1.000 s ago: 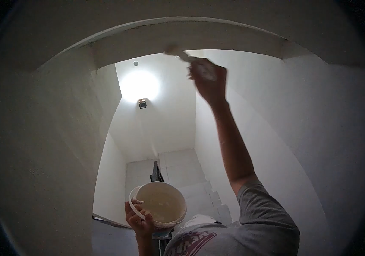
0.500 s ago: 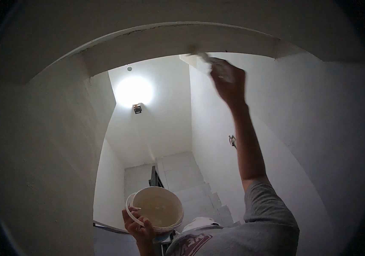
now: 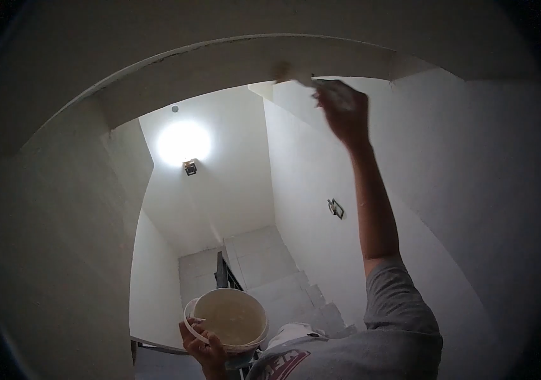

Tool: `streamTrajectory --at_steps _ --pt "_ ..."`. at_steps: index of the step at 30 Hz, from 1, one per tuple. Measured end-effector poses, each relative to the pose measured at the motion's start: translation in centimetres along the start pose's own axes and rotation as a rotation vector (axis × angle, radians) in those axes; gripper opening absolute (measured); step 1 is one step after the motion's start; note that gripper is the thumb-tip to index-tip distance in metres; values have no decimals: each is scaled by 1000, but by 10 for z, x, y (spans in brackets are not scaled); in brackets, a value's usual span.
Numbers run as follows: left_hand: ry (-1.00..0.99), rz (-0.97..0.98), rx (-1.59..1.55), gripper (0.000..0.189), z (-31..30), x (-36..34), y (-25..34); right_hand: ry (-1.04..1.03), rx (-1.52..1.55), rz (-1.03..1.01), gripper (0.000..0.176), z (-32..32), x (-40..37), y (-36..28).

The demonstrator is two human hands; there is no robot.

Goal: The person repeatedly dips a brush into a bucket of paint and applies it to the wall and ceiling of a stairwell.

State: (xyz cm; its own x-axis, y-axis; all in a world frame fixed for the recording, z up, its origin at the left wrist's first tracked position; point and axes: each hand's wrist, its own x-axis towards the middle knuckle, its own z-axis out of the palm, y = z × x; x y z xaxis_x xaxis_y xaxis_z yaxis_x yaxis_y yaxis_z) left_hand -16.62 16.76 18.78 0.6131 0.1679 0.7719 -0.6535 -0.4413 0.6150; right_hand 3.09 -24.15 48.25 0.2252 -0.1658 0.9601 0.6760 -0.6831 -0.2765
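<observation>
My right hand [image 3: 345, 113] is raised high, its fingers closed around a paintbrush [image 3: 282, 71]. The brush is smeared by motion; its tan bristles lie against the face of the overhead beam [image 3: 220, 66], or very close to it. Low in view, my left hand [image 3: 206, 347] grips the side of a white plastic bucket [image 3: 235, 299]. The bucket is tilted so that its inside shows, with a pale cream liquid in it. Its white handle [image 3: 188, 313] hangs over by my left fingers.
Beyond the beam a bright lamp [image 3: 183, 144] glows on the wall, with a small dark fixture [image 3: 189, 167] below it. A metal-framed fitting [image 3: 335, 209] sticks out from the right wall [image 3: 308, 164]. Stair-like edges [image 3: 321, 304] and a dark rail [image 3: 221, 269] lie further down.
The view has shifted slightly, so the lamp and bucket appear further left and lower. My right hand has moved a little along the beam with the paintbrush. The left hand keeps its hold.
</observation>
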Motion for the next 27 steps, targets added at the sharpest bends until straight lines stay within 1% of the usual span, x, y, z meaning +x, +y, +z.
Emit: streamTrajectory --at_steps 2,4,5,6,7,8,9,10,11,12,13,14,15,16,17,18,19,20,21,22,23,24,25,26,27 --pt "-5 -38 7 17 -2 -1 -1 43 -21 88 17 -26 3 14" --pt "-24 -48 50 20 -3 -2 -3 118 -253 52 19 -48 8 28" --pt "-31 -52 62 22 -2 -2 -2 163 -368 -13 19 -57 11 25" --pt "-7 1 46 22 0 -3 -1 259 -588 -63 17 -64 14 20" --pt "19 55 29 22 2 -3 1 320 -823 35 17 -71 16 18" --pt "21 53 26 22 1 -2 3 381 -1056 138 17 -77 17 16" --pt "0 101 47 22 0 0 7 381 -1056 134 17 -78 19 13" --pt "-15 151 69 22 0 2 10 391 -933 89 15 -77 24 10" --pt "-7 156 69 22 1 4 9 402 -809 46 12 -74 29 8" --pt "6 166 42 22 1 4 8 357 -822 -96 13 -58 29 14" --pt "15 174 15 23 2 3 7 297 -737 -333 11 -35 24 27" --pt "16 173 20 23 2 2 7 74 -607 -321 9 -13 14 2" --pt "19 158 -6 23 3 1 5 -107 -585 -291 10 6 -2 -12" --pt "28 143 -27 24 2 0 4 -205 -402 -384 11 12 -18 -38" --pt "40 138 -9 24 1 1 5 -306 -141 -278 10 16 -33 -53" --pt "33 148 15 28 0 4 6 -387 30 -136 6 17 -53 -77" --pt "32 154 38 34 2 5 8 -596 48 -3 5 18 -73 -91" --pt "50 142 57 34 3 7 9 -748 192 -58 8 23 -99 -97" --pt "48 189 131 38 1 5 11 -1069 463 -117 13 30 -146 -115" --pt "31 248 191 44 4 7 11 -1307 707 89 17 42 -180 -122" --pt "58 228 203 49 5 3 7 -1480 693 133 16 50 -201 -143" --pt "59 223 220 49 1 2 8 -1507 745 21 19 65 -231 -153" --pt "19 268 220 46 0 4 7 -1563 548 -159 24 86 -271 -156" --pt "32 315 203 44 2 6 4 -1565 562 -163 24 107 -308 -153" --pt "44 362 187 42 4 7 1 -1606 442 -117 27 126 -341 -149"
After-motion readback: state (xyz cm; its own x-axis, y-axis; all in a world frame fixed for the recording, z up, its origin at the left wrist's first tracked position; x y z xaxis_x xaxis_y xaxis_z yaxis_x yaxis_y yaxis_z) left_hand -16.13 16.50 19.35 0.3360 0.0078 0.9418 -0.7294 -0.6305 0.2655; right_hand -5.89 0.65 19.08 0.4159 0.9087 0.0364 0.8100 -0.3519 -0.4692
